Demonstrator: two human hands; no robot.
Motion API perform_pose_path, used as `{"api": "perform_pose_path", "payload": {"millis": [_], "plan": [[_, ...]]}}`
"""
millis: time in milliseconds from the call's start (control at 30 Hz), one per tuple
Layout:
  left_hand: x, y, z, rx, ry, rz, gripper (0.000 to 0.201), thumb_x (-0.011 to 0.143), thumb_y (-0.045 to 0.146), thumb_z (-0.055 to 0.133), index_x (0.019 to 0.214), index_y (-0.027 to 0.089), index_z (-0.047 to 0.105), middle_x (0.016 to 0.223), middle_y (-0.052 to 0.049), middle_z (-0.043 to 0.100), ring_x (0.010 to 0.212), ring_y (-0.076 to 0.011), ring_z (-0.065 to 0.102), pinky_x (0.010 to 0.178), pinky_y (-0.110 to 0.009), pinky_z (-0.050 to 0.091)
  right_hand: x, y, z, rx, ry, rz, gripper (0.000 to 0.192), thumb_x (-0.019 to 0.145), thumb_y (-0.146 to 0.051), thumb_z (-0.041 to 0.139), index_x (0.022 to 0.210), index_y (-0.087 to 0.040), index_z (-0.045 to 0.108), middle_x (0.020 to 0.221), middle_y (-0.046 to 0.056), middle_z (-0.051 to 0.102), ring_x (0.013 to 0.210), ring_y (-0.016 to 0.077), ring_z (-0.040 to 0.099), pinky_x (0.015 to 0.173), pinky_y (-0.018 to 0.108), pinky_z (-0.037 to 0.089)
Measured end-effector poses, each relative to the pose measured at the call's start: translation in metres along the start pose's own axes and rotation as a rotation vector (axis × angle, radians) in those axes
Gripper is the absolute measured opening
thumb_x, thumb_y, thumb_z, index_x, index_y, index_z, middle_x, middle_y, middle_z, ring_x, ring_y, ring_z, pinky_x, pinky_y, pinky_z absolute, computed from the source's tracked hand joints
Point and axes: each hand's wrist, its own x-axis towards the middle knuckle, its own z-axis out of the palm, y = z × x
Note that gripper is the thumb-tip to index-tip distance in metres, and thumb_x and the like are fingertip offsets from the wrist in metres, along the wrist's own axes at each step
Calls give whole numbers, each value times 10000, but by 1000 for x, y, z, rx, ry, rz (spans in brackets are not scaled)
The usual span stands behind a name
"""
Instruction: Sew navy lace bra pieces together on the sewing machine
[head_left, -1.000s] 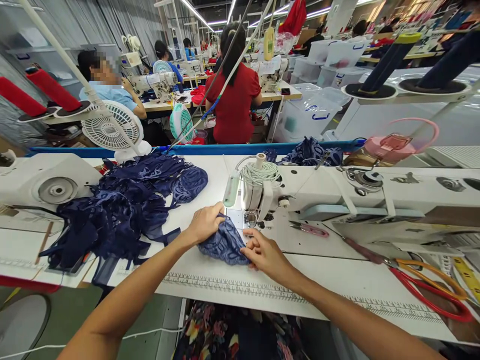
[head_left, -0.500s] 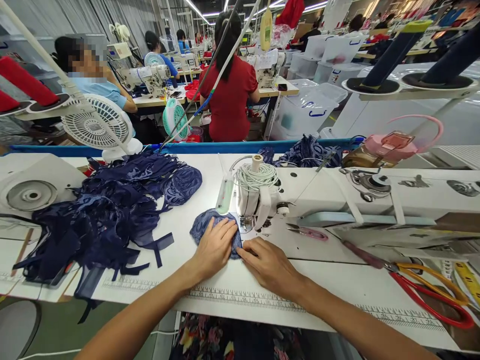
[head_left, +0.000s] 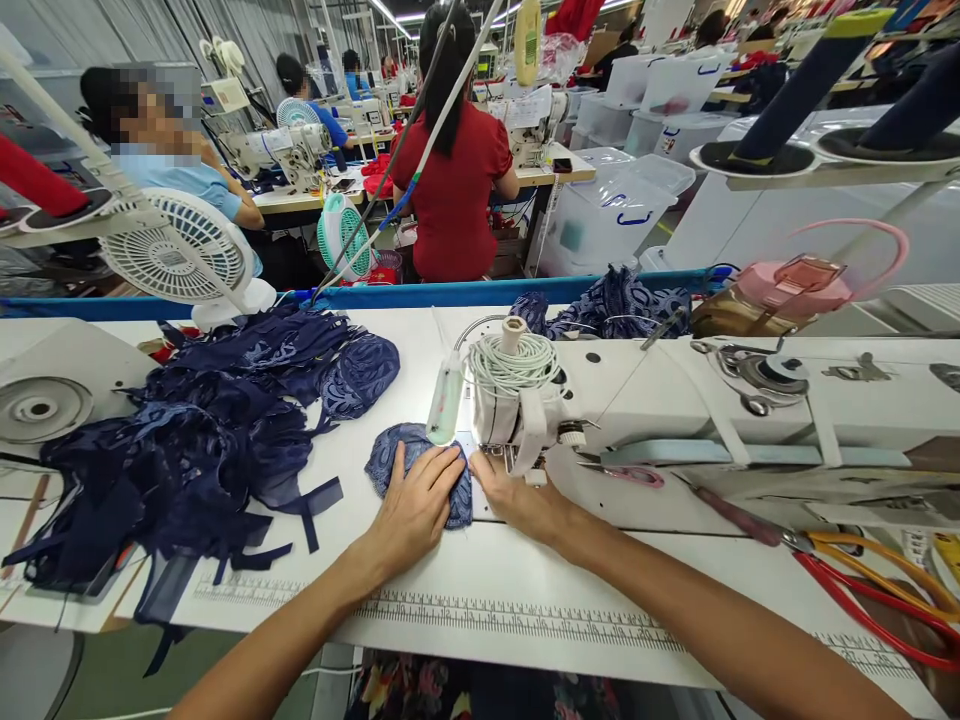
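Note:
A blue lace bra cup (head_left: 386, 452) lies on the white sewing table, just left of the needle area of the sewing machine (head_left: 517, 415). My left hand (head_left: 416, 505) rests on top of it with fingers stretched out flat, covering its middle. At the cup's right edge, close beside the presser foot, my right hand (head_left: 521, 500) has its fingers closed in a pinch; the fingertips partly hide what is between them. A pale green narrow plastic piece (head_left: 445, 400) stands behind the cup and overlaps its far edge.
A heap of navy lace pieces (head_left: 202, 430) covers the table's left side. Thread snips (head_left: 630, 474) lie beneath the machine arm, and large scissors (head_left: 847, 560) at the right. Behind stand a white fan (head_left: 176, 250) and more lace pieces (head_left: 607, 305). Co-workers sit farther off.
My right hand has moved forward along the cup's right edge, closer to the presser foot. The left hand stays flat on the cup, which has turned slightly. The camera view has shifted a little.

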Motion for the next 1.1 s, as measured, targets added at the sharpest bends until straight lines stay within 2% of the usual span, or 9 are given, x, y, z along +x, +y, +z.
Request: {"api": "perform_pose_path", "payload": {"millis": [67, 100, 200, 267, 433, 567, 767, 933, 1100], "plan": [[6, -1, -1, -5, -1, 12, 543, 875, 55, 354, 1404, 171, 398, 1449, -129, 460, 1350, -290, 385, 1127, -651, 130, -11, -8, -9, -103, -44, 24, 236, 1001, -260, 394, 931, -183, 606, 654, 21, 591, 588, 152, 516, 616, 304, 397], [9, -1, -2, -11, 2, 23, 526, 884, 60, 354, 1396, 171, 407, 1438, -132, 471, 1340, -290, 396, 1124, -643, 158, -17, -11, -14, -180, -81, 22, 241, 999, -233, 373, 937, -182, 600, 617, 12, 569, 555, 151, 495, 587, 302, 356], [21, 0, -3, -31, 22, 45, 428, 939, 133, 368, 1359, 160, 443, 1385, -140, 518, 1289, -284, 454, 1113, -595, 246, -31, -19, -21, -431, -163, -95, 229, 987, -209, 380, 1084, -190, 586, 780, 36, 617, 637, 155, 533, 571, 296, 304], [29, 2, -3, -36, 40, 39, 360, 971, 215, 386, 1315, 160, 480, 1315, -136, 568, 1233, -273, 505, 1104, -572, 282, -34, -20, -21, -514, -143, -187, 239, 981, -225, 418, 1152, -193, 582, 881, 56, 623, 721, 159, 554, 593, 295, 312], [49, -2, -1, -19, 78, 51, 281, 967, 188, 361, 1138, 184, 584, 1117, -105, 644, 1144, -258, 560, 1094, -565, 297, -31, -12, -14, -557, -61, -201, 309, 997, -264, 417, 1240, -165, 579, 900, 70, 642, 697, 153, 536, 673, 319, 352], [57, -6, 2, -32, 111, 56, 255, 942, 149, 374, 1030, 180, 612, 1076, -93, 649, 1139, -254, 553, 1117, -561, 255, -30, -3, -14, -606, -29, -166, 330, 999, -286, 429, 1279, -190, 575, 789, 51, 640, 721, 183, 536, 750, 351, 343], [48, -3, -3, -58, 223, 94, 224, 874, 75, 434, 957, 162, 624, 1043, -101, 647, 1102, -236, 556, 1079, -492, 335, -33, -2, -16, -623, -14, -173, 285, 986, -291, 467, 1204, -212, 631, 743, 36, 590, 714, 170, 507, 767, 337, 313], [41, 3, -9, 7, 215, 245, 351, 758, -31, 419, 909, 187, 649, 869, -30, 676, 882, -180, 618, 1104, -570, 270, -31, -5, -15, -639, 25, -156, 241, 973, -291, 481, 1100, -206, 668, 740, 43, 591, 728, 175, 491, 759, 336, 294], [44, 4, -11, 42, 253, 246, 364, 810, -33, 397, 938, 184, 660, 835, -17, 693, 833, -171, 642, 1107, -587, 256, -31, -3, -12, -660, 29, -105, 286, 980, -338, 466, 1164, -219, 649, 807, 68, 615, 764, 194, 494, 753, 338, 294]]}}
